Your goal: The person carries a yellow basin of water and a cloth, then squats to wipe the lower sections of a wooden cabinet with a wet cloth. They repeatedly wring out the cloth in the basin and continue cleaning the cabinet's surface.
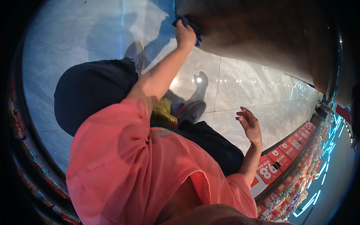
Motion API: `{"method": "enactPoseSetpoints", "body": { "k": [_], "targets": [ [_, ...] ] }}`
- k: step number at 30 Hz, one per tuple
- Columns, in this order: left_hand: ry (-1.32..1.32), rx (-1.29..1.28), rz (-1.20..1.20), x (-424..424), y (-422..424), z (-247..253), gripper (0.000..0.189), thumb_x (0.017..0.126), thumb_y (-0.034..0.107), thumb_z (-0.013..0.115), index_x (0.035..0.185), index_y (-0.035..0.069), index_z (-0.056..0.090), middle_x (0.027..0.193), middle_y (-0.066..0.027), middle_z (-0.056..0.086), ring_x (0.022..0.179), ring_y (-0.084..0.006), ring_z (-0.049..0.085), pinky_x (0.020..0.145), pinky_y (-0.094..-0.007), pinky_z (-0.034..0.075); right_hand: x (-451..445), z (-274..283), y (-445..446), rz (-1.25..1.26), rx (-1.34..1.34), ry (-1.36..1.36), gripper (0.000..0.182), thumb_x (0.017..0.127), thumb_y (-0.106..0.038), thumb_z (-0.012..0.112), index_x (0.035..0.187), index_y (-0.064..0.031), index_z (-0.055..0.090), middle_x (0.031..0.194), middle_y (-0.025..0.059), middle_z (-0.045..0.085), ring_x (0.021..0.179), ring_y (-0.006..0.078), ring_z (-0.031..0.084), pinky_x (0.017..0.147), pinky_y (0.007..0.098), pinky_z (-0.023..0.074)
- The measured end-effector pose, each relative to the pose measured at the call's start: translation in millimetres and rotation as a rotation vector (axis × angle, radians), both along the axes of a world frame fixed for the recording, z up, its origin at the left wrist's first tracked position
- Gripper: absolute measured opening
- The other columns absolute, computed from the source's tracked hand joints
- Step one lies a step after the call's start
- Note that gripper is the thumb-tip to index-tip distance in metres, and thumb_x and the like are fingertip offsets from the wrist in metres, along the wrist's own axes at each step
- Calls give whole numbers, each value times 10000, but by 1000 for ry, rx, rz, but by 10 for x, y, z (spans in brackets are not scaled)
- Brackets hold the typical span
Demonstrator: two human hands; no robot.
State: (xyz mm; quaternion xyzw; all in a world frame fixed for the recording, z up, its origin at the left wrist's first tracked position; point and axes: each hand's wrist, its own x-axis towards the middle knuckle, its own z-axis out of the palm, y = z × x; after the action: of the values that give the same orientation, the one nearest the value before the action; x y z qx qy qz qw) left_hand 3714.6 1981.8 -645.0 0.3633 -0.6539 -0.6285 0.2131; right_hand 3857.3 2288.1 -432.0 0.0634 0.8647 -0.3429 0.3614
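Observation:
My left hand (186,35) reaches far forward with a bunched dark cloth-like item (184,21) in its grip, a bit of blue showing at its lower edge. Just right of that hand is a large smooth dark-brown surface (253,36); whether the item touches it I cannot tell. Out to the right, over the floor, my right hand (249,126) hangs in the air, fingers loosely curled and apart, holding nothing. A shiny yellow-gold package (164,112) is between my legs, partly hidden by my arm and shirt.
Under my grey shoes (136,56) lies a glossy pale tiled floor (230,92). Red price signs (270,168) line a shelf edge on the right, with packed goods (295,185) beside it. More stocked shelves (42,174) curve along the left rim.

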Motion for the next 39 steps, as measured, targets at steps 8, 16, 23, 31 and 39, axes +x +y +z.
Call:
{"method": "enactPoseSetpoints", "body": {
  "k": [8,16,23,31,39],
  "targets": [
    [542,-14,-331,566,768,1332,517,791,99,665,1198,-10,367,1134,-249,469,1021,-420,510,870,-421,427,-35,-29,-73,64,68,58,463,895,-224,627,1284,-15,487,1065,118,637,944,171,609,824,295,480],
    [311,34,-94,382,621,541,481,854,152,593,1251,18,356,1147,-238,519,1019,-403,541,877,-413,427,70,55,-10,61,91,89,448,897,-197,623,1291,-33,488,1057,107,638,933,155,605,814,289,483],
    [285,383,-55,213,240,809,465,864,121,577,1259,15,357,1123,-175,546,1000,-288,548,869,-352,432,271,19,194,60,96,83,441,892,-200,629,1280,-37,498,1028,107,651,900,165,611,801,294,486],
    [742,-93,-58,260,223,1795,327,837,110,624,1114,-44,540,1089,-197,552,993,-314,539,906,-364,416,311,-73,276,103,101,120,410,888,-208,626,1249,-42,524,995,130,663,877,184,629,773,302,493],
    [86,226,-150,153,53,374,361,894,83,554,1231,15,439,1130,-128,548,975,-218,554,860,-337,443,278,-32,103,89,85,-9,435,886,-253,603,1267,-63,513,1058,171,642,976,284,619,832,347,485]
  ]
}}
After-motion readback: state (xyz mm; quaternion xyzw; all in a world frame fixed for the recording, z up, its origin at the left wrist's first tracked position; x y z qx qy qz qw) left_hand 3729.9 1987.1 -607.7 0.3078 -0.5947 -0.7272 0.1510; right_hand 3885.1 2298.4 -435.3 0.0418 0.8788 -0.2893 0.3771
